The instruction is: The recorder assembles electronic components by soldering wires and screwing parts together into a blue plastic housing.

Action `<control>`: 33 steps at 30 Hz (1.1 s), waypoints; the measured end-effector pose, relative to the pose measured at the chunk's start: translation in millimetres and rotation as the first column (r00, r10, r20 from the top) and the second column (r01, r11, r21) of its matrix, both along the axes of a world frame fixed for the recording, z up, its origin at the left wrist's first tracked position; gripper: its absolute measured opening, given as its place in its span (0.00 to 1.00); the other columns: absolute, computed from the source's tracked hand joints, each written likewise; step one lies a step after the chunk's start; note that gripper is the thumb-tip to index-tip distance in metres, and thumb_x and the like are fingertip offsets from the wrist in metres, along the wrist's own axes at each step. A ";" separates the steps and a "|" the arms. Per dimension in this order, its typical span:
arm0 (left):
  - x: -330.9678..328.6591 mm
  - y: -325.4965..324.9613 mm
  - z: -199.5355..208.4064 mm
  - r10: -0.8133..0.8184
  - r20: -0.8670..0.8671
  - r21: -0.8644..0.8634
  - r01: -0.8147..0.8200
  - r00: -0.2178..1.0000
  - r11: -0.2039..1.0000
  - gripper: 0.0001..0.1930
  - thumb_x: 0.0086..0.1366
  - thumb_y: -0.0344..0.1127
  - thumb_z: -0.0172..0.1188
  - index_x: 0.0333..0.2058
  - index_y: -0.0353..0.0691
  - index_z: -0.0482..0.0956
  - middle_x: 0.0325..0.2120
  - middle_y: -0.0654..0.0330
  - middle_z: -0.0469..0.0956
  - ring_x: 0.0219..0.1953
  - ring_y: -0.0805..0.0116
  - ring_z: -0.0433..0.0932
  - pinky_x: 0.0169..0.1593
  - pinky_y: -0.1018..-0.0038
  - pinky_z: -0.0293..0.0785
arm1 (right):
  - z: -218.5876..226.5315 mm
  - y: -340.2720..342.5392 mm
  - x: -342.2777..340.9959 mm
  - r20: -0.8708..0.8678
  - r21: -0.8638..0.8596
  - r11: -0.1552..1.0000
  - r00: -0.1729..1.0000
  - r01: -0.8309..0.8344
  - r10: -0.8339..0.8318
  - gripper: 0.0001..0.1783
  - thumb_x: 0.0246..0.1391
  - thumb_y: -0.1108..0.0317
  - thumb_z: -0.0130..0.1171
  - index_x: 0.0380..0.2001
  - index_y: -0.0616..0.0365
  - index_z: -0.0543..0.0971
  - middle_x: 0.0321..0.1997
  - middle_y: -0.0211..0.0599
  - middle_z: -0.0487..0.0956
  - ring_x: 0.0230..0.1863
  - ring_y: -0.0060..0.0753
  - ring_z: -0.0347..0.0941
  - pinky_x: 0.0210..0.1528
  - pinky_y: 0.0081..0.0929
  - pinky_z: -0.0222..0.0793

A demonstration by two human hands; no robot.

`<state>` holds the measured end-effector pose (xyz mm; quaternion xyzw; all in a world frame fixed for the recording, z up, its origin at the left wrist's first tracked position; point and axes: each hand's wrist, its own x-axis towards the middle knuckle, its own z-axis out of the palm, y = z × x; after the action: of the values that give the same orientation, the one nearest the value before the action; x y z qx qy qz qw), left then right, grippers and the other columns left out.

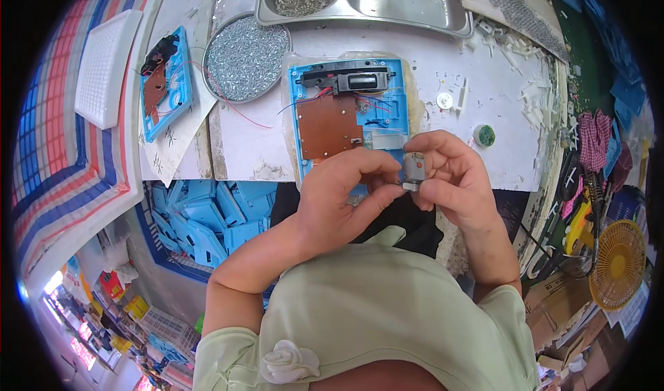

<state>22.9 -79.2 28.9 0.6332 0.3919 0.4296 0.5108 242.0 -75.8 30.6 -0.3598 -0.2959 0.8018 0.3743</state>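
Thumb and fingers of my right hand (467,180) pinch a metal motor (415,168) between them. My left hand (339,192) curls alongside, grip unclear.

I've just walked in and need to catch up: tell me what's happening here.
A person's right hand holds a small grey metal part; the left hand has its fingertips right at it. By the hands, an open blue casing lies on the white table, its brown board exposed.

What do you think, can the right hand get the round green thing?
Probably yes: the round green thing sits near the right hand, nothing between, though that hand holds a grey metal part.
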 end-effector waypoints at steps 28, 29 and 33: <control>-7.7 10.6 -7.6 0.034 -0.161 0.345 0.023 0.986 0.938 0.14 0.52 0.20 0.71 0.38 0.38 0.80 0.45 0.53 0.81 0.39 0.59 0.80 0.40 0.68 0.77 | 10.5 7.4 -2.4 0.493 0.870 0.263 0.728 -0.416 -0.477 0.24 0.39 0.77 0.78 0.41 0.54 0.80 0.40 0.41 0.84 0.34 0.44 0.81 0.33 0.33 0.77; -8.4 11.1 -6.9 0.047 -0.193 0.379 0.030 0.980 0.925 0.15 0.52 0.21 0.72 0.37 0.38 0.80 0.46 0.52 0.80 0.38 0.60 0.79 0.40 0.68 0.77 | 9.9 8.3 -2.6 0.477 0.879 0.251 0.733 -0.406 -0.485 0.22 0.41 0.77 0.76 0.41 0.55 0.80 0.39 0.40 0.84 0.34 0.43 0.80 0.33 0.32 0.77; -9.7 10.0 -8.1 0.096 -0.208 0.355 -0.016 0.973 0.935 0.14 0.50 0.21 0.74 0.36 0.39 0.81 0.45 0.54 0.77 0.37 0.62 0.77 0.37 0.70 0.75 | 6.3 11.4 -2.5 0.442 0.897 0.227 0.740 -0.380 -0.507 0.20 0.42 0.78 0.73 0.41 0.58 0.82 0.38 0.40 0.83 0.33 0.41 0.80 0.31 0.31 0.77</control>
<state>13.2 -69.2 20.8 0.7466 0.3816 0.4337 0.3300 239.5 -64.3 36.9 -0.3190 -0.8208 0.2296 0.4145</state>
